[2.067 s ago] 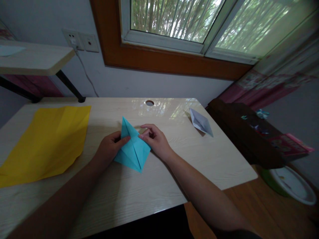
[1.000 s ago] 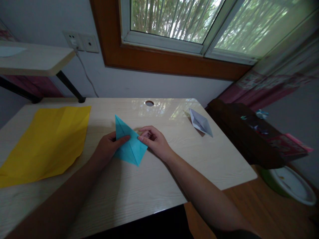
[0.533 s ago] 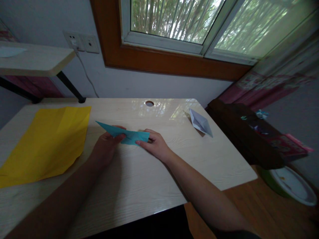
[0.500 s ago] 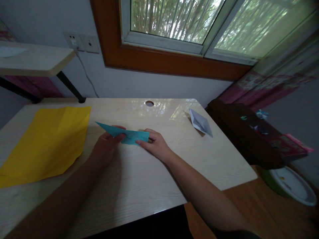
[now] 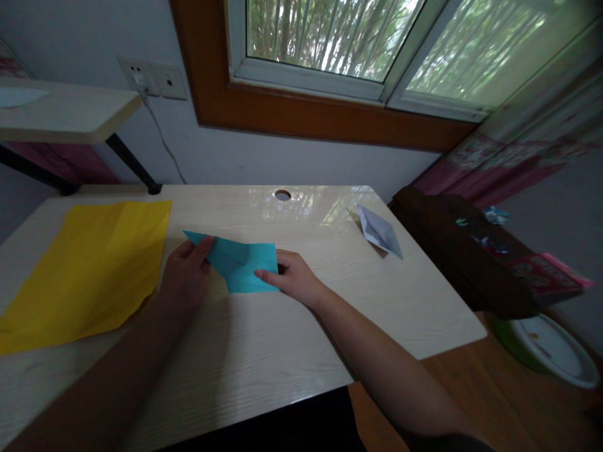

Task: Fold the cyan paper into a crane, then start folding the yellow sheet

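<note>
Paper (image 5: 249,265), turquoise and folded to a point at left, is held centrally over the pale wood-grain tabletop (image 5: 273,351), pinched near its left tip by the left hand (image 5: 185,271) and at its right edge by the right hand (image 5: 296,276). A yellow paper sheet (image 5: 97,273) is spread at left.

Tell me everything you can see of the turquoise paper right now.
The turquoise paper looks like thin, matte sheet paper, folded, with crease lines across the face turned to the camera. It tapers to a point at the left and ends squarer at the right, with a fairly straight lower edge there. The left hand pinches it near the point; the right hand grips the squarer end, thumb in front. It appears held above the pale tabletop. Its back is hidden.
</note>
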A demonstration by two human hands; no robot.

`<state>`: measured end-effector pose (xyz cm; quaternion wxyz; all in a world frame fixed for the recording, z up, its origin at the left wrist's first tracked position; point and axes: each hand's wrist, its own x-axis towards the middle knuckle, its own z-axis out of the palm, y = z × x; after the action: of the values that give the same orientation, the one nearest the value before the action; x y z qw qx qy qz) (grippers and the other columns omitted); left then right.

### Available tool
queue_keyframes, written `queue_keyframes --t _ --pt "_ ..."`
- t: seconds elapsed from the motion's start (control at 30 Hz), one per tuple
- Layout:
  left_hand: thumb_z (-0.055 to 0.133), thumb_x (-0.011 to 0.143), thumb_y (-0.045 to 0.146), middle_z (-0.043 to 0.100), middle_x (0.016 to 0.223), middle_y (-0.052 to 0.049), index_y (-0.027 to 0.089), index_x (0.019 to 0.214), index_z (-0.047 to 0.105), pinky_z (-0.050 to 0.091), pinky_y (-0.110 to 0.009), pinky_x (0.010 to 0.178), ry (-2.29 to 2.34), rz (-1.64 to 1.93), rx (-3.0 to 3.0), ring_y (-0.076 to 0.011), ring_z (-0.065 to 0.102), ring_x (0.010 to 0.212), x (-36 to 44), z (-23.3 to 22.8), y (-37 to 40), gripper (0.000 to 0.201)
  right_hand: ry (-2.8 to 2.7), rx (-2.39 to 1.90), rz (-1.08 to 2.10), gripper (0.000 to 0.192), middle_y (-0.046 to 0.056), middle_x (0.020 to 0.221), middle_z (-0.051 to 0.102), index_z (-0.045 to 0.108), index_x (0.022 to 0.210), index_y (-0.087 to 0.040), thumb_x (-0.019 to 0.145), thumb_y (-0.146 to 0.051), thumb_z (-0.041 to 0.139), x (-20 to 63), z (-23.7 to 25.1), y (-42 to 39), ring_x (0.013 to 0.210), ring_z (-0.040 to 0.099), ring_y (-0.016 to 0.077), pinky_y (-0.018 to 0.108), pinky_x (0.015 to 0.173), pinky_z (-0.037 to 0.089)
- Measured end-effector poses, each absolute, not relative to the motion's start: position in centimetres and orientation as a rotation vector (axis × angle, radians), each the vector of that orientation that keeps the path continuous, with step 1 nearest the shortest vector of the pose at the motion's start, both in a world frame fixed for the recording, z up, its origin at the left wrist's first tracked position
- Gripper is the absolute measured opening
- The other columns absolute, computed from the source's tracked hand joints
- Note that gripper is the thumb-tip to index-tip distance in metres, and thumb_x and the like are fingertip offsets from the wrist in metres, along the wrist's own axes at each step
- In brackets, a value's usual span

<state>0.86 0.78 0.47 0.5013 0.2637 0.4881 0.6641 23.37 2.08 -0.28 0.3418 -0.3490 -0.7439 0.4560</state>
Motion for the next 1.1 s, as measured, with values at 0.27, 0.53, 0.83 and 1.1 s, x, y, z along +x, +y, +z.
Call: queue_keyframes --t 0.27,0.53,0.83,1.1 --pt "0.079 0.080 0.029 0.070 0.083 -0.002 0.018 0.076 0.075 0.053 -0.021 0.071 1.097 1.782 0.544 -0.0117 0.063 0.079 -0.4 0.6 1.6 0.012 -1.947 -0.925 1.218 0.031 -0.001 0.071 0.053 0.058 0.070 -0.019 0.088 -0.042 0.067 23.4 -0.3 2.1 0.066 0.047 0.0125 0.026 0.061 0.039" --pt "0.082 0.078 0.030 0.071 0.088 -0.001 0.018 0.077 0.074 0.051 -0.018 0.064 1.074 1.845 0.560 -0.0079 0.058 0.071 -1.4 0.2 2.1 0.014 -1.925 -0.935 1.180 0.029 0.000 0.073 0.056 0.058 0.070 -0.019 0.087 -0.041 0.068 23.5 -0.3 2.3 0.068 0.050 0.0135 0.026 0.062 0.041" --pt "0.080 0.073 0.022 0.061 0.078 0.003 0.020 0.075 0.067 0.043 -0.014 0.051 1.096 1.924 0.512 -0.0065 0.053 0.062 -1.3 0.9 2.2 0.013 -1.774 -1.032 0.985 0.025 0.002 0.082 0.057 0.060 0.074 -0.020 0.090 -0.039 0.066 23.6 -0.6 3.0 0.076 0.052 0.0167 0.031 0.069 0.042" --pt "0.073 0.085 0.045 0.068 0.081 -0.004 0.016 0.083 0.070 0.054 -0.025 0.058 0.959 1.458 0.783 -0.0131 0.063 0.064 0.6 0.4 0.8 0.029 -1.690 -1.021 0.694 0.014 0.001 0.080 0.055 0.064 0.078 -0.022 0.090 -0.028 0.068 23.9 0.2 2.8 0.079 0.055 0.0180 0.032 0.073 0.042"
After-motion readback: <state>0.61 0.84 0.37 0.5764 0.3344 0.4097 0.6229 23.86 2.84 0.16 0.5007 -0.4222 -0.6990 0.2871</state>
